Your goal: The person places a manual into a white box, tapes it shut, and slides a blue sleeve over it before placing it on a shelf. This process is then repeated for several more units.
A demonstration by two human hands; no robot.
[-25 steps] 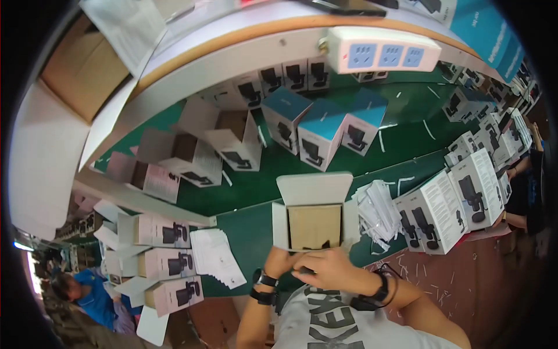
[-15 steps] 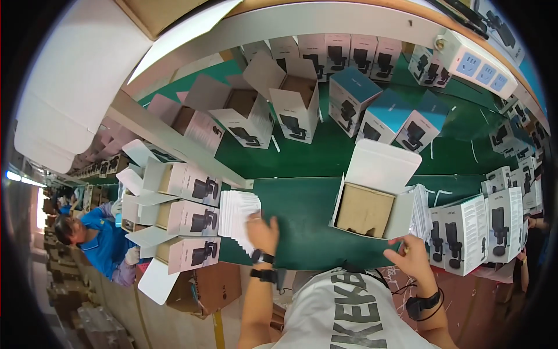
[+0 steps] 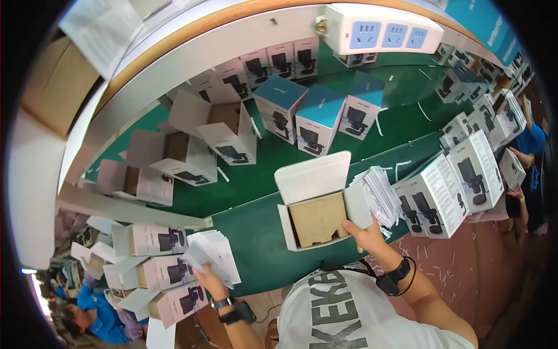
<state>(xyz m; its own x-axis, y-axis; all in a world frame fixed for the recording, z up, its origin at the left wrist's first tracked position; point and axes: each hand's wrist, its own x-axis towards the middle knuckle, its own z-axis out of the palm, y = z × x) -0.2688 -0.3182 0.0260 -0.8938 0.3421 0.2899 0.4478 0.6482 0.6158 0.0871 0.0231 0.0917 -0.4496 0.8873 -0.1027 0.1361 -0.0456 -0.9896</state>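
An open white box [image 3: 285, 228] with a brown cardboard insert [image 3: 317, 218] stands in front of me, its lid raised at the far side. My right hand [image 3: 367, 234] grips the box's right side, thumb over the rim and fingers behind the side flap. At the left, my left hand [image 3: 210, 281] pinches a thin paper leaflet [image 3: 204, 260], partly lifted and tilted over a fanned stack of white leaflets [image 3: 224, 250]. Beside that stack lie several open printed boxes [image 3: 174, 269]. Right of the open box is a pile of folded white papers [image 3: 381, 192].
Several closed boxes with blue tops [image 3: 319, 107] and open boxes [image 3: 229, 136] stand on the green shelf. Printed boxes [image 3: 433, 200] crowd the right. A power strip [image 3: 383, 30] hangs on the frame above. Co-workers in blue are at far left [image 3: 99, 311] and right.
My right hand has moved to the open box and taken hold of its right side. My left hand has picked up a leaflet from the stack. The view has swung right.
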